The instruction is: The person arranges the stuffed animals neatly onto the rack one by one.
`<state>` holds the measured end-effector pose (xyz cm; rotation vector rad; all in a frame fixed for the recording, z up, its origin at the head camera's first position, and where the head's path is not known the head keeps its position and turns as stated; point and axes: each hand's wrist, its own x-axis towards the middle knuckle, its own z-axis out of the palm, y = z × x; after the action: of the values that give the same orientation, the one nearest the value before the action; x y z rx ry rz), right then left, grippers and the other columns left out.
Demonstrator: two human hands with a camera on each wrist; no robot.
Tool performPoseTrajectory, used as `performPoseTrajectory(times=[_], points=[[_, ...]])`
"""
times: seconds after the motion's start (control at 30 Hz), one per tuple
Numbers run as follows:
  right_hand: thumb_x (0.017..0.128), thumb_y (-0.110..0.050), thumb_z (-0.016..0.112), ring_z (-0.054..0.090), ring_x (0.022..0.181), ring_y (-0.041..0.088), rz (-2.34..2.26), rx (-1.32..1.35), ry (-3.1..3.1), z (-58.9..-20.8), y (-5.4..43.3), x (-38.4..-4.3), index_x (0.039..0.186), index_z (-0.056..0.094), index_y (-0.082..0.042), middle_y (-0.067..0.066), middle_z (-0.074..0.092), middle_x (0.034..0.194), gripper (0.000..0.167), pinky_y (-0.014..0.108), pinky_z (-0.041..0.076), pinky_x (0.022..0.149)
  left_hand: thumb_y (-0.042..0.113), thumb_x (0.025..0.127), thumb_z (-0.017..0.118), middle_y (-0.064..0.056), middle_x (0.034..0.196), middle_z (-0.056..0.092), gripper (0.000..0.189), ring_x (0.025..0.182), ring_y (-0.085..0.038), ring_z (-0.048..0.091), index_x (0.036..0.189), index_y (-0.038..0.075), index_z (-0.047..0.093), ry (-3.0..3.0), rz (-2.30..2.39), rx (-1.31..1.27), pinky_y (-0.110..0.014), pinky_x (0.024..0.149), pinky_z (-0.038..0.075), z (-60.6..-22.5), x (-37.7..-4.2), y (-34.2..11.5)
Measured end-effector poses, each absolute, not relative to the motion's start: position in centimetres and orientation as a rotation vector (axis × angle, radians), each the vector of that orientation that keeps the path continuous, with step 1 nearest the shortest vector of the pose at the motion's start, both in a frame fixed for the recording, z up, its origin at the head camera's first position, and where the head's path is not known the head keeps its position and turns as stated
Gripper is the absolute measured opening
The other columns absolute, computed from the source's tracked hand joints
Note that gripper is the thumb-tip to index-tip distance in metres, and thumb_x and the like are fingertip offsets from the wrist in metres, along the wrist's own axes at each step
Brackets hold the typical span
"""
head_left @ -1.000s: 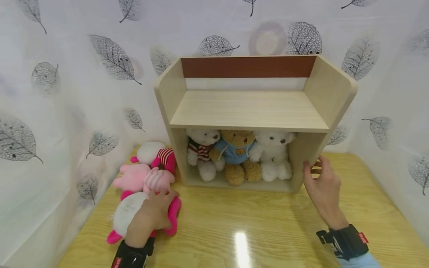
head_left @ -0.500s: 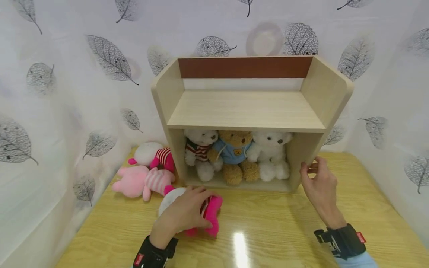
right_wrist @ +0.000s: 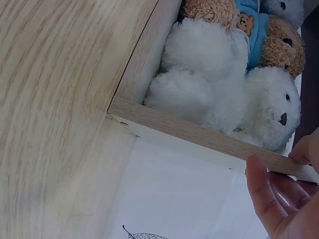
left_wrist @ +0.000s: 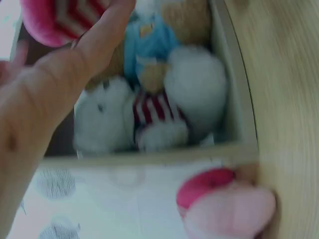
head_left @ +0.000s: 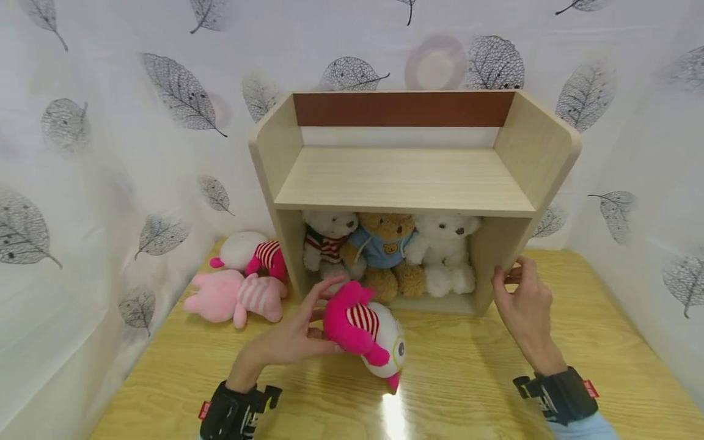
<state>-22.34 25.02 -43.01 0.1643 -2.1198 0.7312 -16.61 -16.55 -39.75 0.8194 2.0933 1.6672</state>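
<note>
My left hand (head_left: 299, 330) grips a pink-and-white plush toy (head_left: 363, 321) by its lower end, in front of the wooden shelf (head_left: 407, 211). The toy is tilted, its white head hanging toward the lower right. In the left wrist view its striped shirt (left_wrist: 82, 15) shows at the top left. My right hand (head_left: 525, 308) pinches the front edge of the shelf's right side panel (right_wrist: 199, 137), between thumb and fingers. Inside the lower compartment sit a white bear in a striped sweater (head_left: 330, 238), a brown bear in a blue hoodie (head_left: 387, 250) and a plain white bear (head_left: 448, 256).
Left of the shelf, a light pink plush (head_left: 236, 297) and another pink-and-white plush (head_left: 247, 252) lie on the wooden table (head_left: 467, 385). The shelf's upper board (head_left: 401, 177) is bare. A leaf-patterned curtain (head_left: 110, 183) surrounds the table.
My left hand has lifted the pink-and-white plush off the left pile and carried it right, before the shelf, turning it so its head points down and right. My right hand has stayed at the panel.
</note>
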Motion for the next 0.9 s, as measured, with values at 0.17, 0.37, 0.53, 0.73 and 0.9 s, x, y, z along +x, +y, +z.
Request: performPoseTrajectory(times=[0.17, 0.37, 0.53, 0.73, 0.9], points=[[0.09, -0.004, 0.066, 0.069, 0.064, 0.037, 0.739, 0.173, -2.128, -43.0, 24.8, -22.4, 0.114, 0.058, 0.009, 0.021, 0.068, 0.075, 0.028, 0.016, 0.039, 0.055, -0.004, 0.088, 0.07, -0.011, 0.158, 0.037, 0.087, 0.133, -0.041, 0.053, 0.158, 0.027, 0.028, 2.163, 1.544, 0.782, -0.036, 0.094, 0.058, -40.1, -16.7, -19.7], [0.09, -0.003, 0.066, 0.069, 0.064, 0.039, 0.738, 0.162, -2.137, -42.9, 25.1, -22.2, 0.113, 0.058, 0.01, 0.023, 0.068, 0.076, 0.028, 0.015, 0.038, 0.054, -0.009, 0.083, 0.062, -0.011, 0.158, 0.041, 0.087, 0.136, -0.041, 0.051, 0.157, 0.025, 0.03, 2.377, 1.249, 0.688, -0.058, 0.097, 0.051, -40.0, -16.5, -21.7], [0.09, -0.005, 0.067, 0.07, 0.065, 0.039, 0.748, 0.127, -2.153, -43.2, 25.1, -22.2, 0.112, 0.058, 0.009, 0.023, 0.068, 0.078, 0.028, 0.016, 0.039, 0.057, -0.004, 0.077, 0.066, -0.011, 0.141, 0.059, 0.073, 0.124, -0.032, 0.06, 0.145, 0.013, 0.049, 2.62, 0.875, 0.72, -0.058, 0.101, 0.048, -40.3, -16.0, -22.2], [0.09, -0.005, 0.067, 0.07, 0.063, 0.038, 0.755, 0.139, -2.151, -43.2, 25.1, -22.3, 0.112, 0.058, 0.009, 0.023, 0.068, 0.08, 0.028, 0.009, 0.039, 0.059, 0.004, 0.077, 0.072, -0.013, 0.138, 0.058, 0.048, 0.123, -0.03, 0.06, 0.124, 0.012, 0.065, 2.864, 0.603, 0.685, -0.05, 0.097, 0.052, -38.8, -15.1, -20.6], [0.09, -0.005, 0.066, 0.07, 0.061, 0.038, 0.745, 0.155, -2.134, -43.1, 25.3, -22.3, 0.111, 0.058, 0.01, 0.024, 0.067, 0.078, 0.027, 0.008, 0.039, 0.058, 0.01, 0.086, 0.075, -0.007, 0.12, 0.064, 0.03, 0.108, -0.022, 0.064, 0.116, 0.01, 0.07, 3.003, 0.547, 0.816, -0.041, 0.089, 0.057, -37.7, -15.7, -18.5]])
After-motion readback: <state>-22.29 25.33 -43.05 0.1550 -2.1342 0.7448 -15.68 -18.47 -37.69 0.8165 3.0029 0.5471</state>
